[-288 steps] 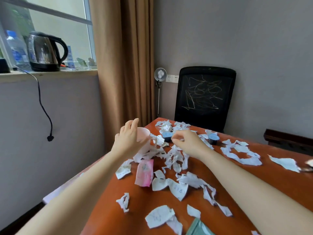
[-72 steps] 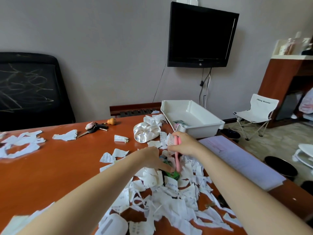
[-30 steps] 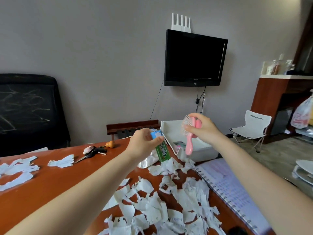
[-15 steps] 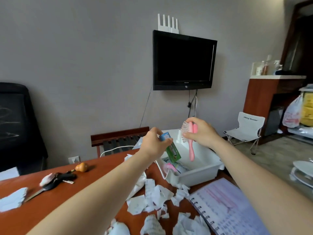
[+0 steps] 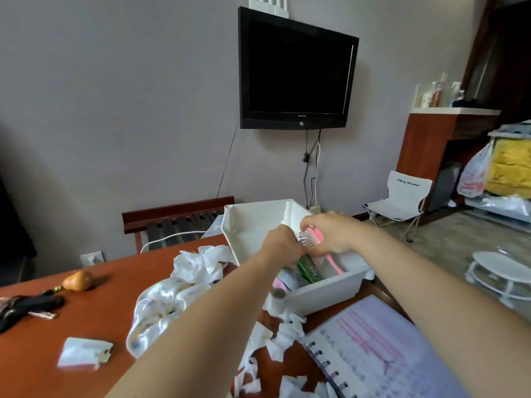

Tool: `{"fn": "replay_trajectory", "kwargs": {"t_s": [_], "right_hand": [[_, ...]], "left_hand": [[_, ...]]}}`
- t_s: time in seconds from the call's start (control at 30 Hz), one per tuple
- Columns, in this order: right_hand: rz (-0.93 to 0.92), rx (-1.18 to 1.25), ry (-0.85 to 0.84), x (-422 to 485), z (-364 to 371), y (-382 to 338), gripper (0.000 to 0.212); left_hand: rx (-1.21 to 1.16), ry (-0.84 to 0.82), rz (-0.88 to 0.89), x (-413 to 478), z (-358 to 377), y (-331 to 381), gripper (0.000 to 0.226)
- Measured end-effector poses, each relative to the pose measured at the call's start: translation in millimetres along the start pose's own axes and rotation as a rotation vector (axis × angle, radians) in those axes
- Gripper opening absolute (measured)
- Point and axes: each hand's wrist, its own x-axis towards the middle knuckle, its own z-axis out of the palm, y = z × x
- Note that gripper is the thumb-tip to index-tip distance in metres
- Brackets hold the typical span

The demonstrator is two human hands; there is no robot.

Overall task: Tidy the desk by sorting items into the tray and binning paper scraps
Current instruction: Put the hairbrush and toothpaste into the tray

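Observation:
Both my hands are over the white tray (image 5: 253,225) at the desk's far right corner. My left hand (image 5: 280,247) holds a green pack (image 5: 309,267), whose lower end dips into the tray. My right hand (image 5: 330,237) grips a pink hairbrush (image 5: 313,239), bristles facing left and handle slanting down into the tray. A few small items (image 5: 287,280) lie on the tray floor. Torn paper scraps (image 5: 283,336) litter the orange-brown desk (image 5: 94,314) below the tray.
A spiral notebook (image 5: 382,351) lies open at the right front. A white satin scrunchie (image 5: 161,308), a folded paper packet (image 5: 83,353), black keys (image 5: 26,307) and a small orange gourd charm (image 5: 77,280) sit on the left. A television (image 5: 296,73) hangs on the wall.
Both hands have lowered from above the tray into it, carrying the green pack and the pink brush down. The view has tilted downward and closer to the tray.

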Motion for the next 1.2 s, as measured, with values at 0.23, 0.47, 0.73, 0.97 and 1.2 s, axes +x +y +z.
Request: {"fn": "replay_trajectory", "kwargs": {"t_s": [0.23,0.47,0.73,0.97,1.2], "right_hand": [[-0.014,-0.066,-0.127,8.1,5.7,-5.4,0.066],[0.005,-0.082,-0.180,4.3,2.0,-10.6,0.069],[0.046,0.071,-0.018,-8.8,-7.8,-24.8,0.040],[-0.041,0.114,-0.004,-18.1,-14.9,-78.1,0.029],[-0.203,0.097,-0.022,12.8,-10.0,-165.5,0.010]], "left_hand": [[0.179,-0.068,0.006,2.4,7.7,-17.7,0.036],[0.189,-0.096,0.061,-4.1,0.5,-13.1,0.030],[0.283,-0.103,0.180,-36.5,-48.1,-9.6,0.033],[0.371,-0.192,0.186,-75.9,-108.1,-38.7,0.031],[0.503,-0.265,0.141,-102.6,-158.3,-101.3,0.038]]}}
